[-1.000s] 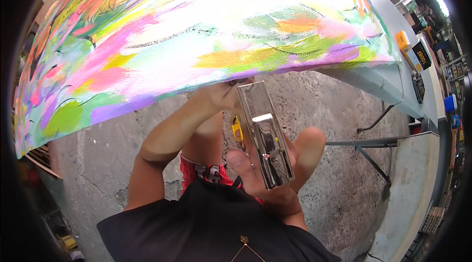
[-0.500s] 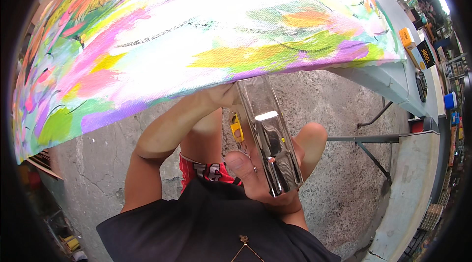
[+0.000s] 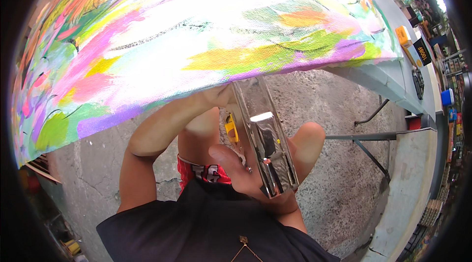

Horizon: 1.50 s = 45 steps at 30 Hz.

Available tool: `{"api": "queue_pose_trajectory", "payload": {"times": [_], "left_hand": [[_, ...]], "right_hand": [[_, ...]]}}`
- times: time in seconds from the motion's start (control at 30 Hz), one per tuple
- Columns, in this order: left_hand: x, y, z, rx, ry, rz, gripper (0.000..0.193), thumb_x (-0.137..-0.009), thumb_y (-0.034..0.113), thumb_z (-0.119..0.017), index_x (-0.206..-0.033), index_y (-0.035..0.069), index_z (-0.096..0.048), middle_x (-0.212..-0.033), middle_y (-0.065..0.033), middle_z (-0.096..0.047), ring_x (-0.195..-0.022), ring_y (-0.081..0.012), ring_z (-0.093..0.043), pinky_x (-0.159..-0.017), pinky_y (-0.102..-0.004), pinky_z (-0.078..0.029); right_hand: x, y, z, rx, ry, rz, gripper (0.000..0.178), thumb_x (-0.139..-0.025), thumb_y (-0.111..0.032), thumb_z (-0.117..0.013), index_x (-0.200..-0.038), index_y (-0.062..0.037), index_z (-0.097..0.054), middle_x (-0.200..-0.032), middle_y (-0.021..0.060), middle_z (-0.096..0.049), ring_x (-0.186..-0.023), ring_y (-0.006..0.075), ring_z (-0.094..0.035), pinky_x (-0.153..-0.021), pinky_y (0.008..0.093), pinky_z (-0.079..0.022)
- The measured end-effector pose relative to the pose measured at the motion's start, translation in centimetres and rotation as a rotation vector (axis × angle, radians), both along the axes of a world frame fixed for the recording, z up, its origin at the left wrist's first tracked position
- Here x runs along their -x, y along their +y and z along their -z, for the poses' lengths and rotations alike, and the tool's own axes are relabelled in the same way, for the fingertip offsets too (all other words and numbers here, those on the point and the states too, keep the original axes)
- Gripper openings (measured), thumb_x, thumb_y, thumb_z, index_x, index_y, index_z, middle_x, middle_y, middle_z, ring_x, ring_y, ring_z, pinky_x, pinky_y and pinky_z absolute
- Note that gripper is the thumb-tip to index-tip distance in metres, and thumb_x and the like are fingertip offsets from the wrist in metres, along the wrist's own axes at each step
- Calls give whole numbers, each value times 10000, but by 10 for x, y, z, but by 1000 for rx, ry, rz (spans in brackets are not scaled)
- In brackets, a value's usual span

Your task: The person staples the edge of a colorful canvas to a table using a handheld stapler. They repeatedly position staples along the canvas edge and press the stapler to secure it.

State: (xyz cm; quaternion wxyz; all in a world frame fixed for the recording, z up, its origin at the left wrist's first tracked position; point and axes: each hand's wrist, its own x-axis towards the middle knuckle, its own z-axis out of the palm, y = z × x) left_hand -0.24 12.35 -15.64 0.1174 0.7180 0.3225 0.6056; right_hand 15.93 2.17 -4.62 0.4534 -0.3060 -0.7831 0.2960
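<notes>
Bold orange characters are standing out on the black panel of an orange, white and black box (image 3: 422, 53) that is lying on the desk (image 3: 404, 85). White letters (image 3: 205, 172) are showing on the red shorts (image 3: 223, 173), the black shirt (image 3: 206, 222) partly covering them.

a pale table (image 3: 391, 82) is carrying a brightly painted canvas (image 3: 147, 65); orange, white and black packaging (image 3: 414, 51) and a dark object (image 3: 418, 84) are lying toward the right. grey concrete floor (image 3: 339, 183) is stretching below.
</notes>
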Motion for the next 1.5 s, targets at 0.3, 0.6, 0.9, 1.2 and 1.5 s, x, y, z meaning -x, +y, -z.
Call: {"api": "queue_pose_trajectory", "payload": {"times": [0.3,0.6,0.9,1.2,1.5], "left_hand": [[6,10,27,-30,-15,80,316,-887,13,-605,-1198,14,-655,-1157,-171,-668,-1067,-314,-636,-928,-393,-485],[3,6,15,-60,0,10,291,-859,-6,-593,-1146,22,-634,-1088,-134,-632,-1002,-270,-600,-867,-365,-468],[-1,4,8,-28,-25,17,270,-832,-24,-582,-1094,30,-612,-1018,-97,-597,-937,-225,-565,-806,-338,-451],[-4,0,3,-4,-54,18,253,-804,-43,-571,-1042,38,-591,-949,-60,-561,-871,-180,-529,-746,-311,-435],[-9,-5,-23,48,-173,27,240,-776,-62,-559,-990,46,-570,-879,-23,-526,-806,-136,-494,-685,-283,-418]], "right_hand": [[2,10,-6,-141,55,6,332,-725,-179,-813,-976,-8,-679,-815,97,-532,-652,246,-571,-517,357,-454],[2,3,-7,-188,-8,101,302,-711,-159,-835,-930,-23,-677,-776,91,-535,-618,242,-578,-511,356,-457],[4,0,-4,-19,42,46,250,-722,-147,-807,-942,-82,-707,-816,84,-532,-644,237,-569,-499,349,-453],[4,5,-12,-155,-20,71,243,-716,-137,-808,-911,-52,-692,-776,79,-511,-613,228,-553,-480,338,-434],[12,8,17,4,143,53,309,-713,-154,-819,-874,22,-623,-722,91,-491,-572,225,-540,-463,359,-418]]}}
